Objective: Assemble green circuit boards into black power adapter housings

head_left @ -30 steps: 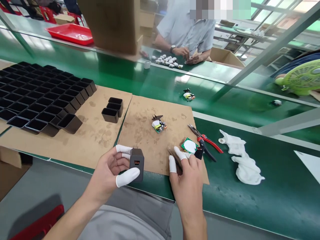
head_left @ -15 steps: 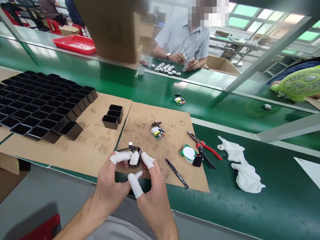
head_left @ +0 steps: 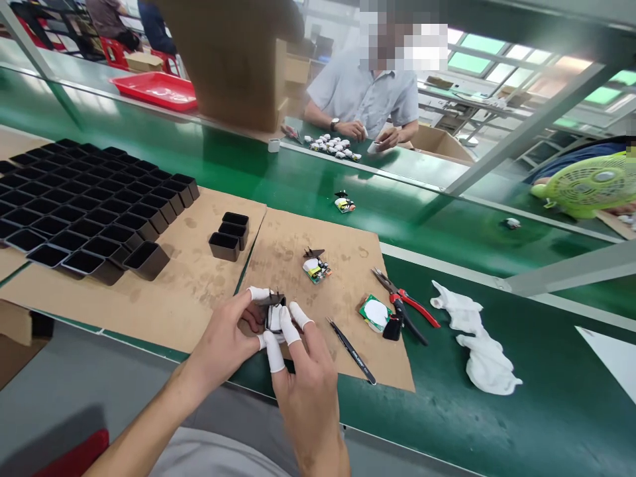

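Between my two hands is a small black plastic case [head_left: 283,304] with a white-covered part [head_left: 274,318] inside it. My left hand [head_left: 223,334] grips the case from the left, its forefinger on a dark flat piece with metal pins [head_left: 272,299] at the upper edge. My right hand [head_left: 308,368] pinches the near and right side, fingertips against the white part. White finger cots cover several fingertips. Just beyond lies a circuit board [head_left: 317,270] with a dark pin piece beside it. Black tweezers [head_left: 352,351] lie right of my right hand.
Rows of black cases [head_left: 89,205] stand at left, with a few more cases [head_left: 224,246] nearer. To the right are another circuit board [head_left: 375,313], red-handled pliers [head_left: 405,305] and white gloves [head_left: 489,364]. Across the green bench, a co-worker [head_left: 365,99] handles small white parts.
The case has turned in my hands, and the dark pin piece now sits at its upper edge. My right fingers have shifted onto the white part. The co-worker's hands have lowered.
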Demonstrator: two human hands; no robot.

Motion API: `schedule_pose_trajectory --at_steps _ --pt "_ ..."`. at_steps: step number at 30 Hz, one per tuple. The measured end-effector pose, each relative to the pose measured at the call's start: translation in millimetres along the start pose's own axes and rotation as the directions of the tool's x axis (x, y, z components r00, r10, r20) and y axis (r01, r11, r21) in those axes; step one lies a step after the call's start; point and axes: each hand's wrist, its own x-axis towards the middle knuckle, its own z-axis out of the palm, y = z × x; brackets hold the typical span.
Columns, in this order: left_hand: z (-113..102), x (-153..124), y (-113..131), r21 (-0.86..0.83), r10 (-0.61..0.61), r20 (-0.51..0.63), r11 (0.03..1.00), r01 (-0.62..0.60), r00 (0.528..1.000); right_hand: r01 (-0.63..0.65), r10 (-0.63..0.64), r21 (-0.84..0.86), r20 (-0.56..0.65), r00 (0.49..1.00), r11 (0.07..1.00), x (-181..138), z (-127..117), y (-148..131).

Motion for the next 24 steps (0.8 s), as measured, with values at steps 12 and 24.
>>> schedule_pose_trajectory --at_steps 12,24 --pt "8.5 -4.7 -0.5 0.045 0.042 0.019 0.998 -0.043 0.999 -0.073 0.035 0.259 0.150 0.988 0.963 59.0 -42.3 10.9" --pt "7.0 -3.3 -2.7 0.047 0.009 0.074 0.999 -0.012 0.997 -0.191 0.015 0.425 0.384 0.923 0.885 88.6 -50.1 24.5"
